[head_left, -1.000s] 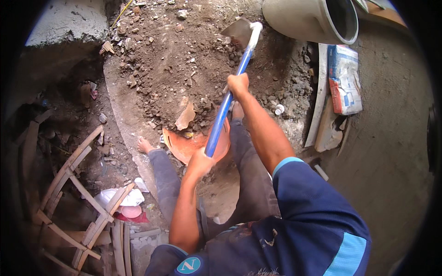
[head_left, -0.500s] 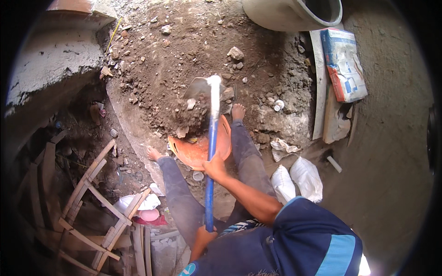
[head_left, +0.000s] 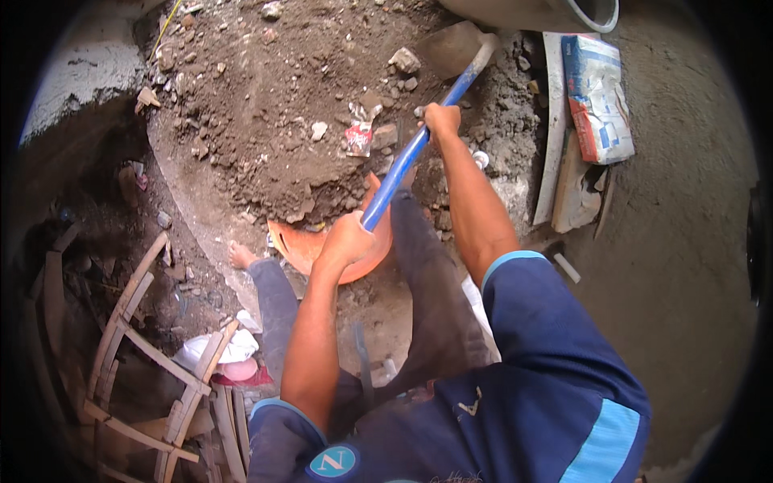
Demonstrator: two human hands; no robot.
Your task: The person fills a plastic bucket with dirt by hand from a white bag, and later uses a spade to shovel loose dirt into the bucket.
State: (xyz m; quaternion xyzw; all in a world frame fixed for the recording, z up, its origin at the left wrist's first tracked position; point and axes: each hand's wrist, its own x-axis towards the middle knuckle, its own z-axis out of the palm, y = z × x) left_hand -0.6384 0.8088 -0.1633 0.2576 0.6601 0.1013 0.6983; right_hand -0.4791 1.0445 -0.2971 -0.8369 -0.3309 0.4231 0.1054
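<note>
Both my hands are wrapped round the blue handle of a hoe (head_left: 400, 171). My left hand (head_left: 348, 239) is closed on the handle's near end, over the orange basin. Further up the handle, nearer the blade, my right hand (head_left: 442, 119) is closed too. The hoe's wide metal blade (head_left: 451, 51) is at the far right of the soil, beside the big grey container. Between my feet sits the orange basin (head_left: 306, 248), partly hidden by my left hand; dark soil (head_left: 274, 145) and stones heap against its far side.
A grey container (head_left: 531, 14) stands at the far right. Near it, a paper sack (head_left: 596, 97) lies on boards by the wall. A wooden frame (head_left: 153, 338) lies at lower left, beside a white bag (head_left: 237, 346). A crumpled red wrapper (head_left: 359, 138) rests on the soil.
The hoe blade has swung from above the basin to the far right. Both hands have moved forward, the left one up from my waist. A red wrapper now shows on the soil.
</note>
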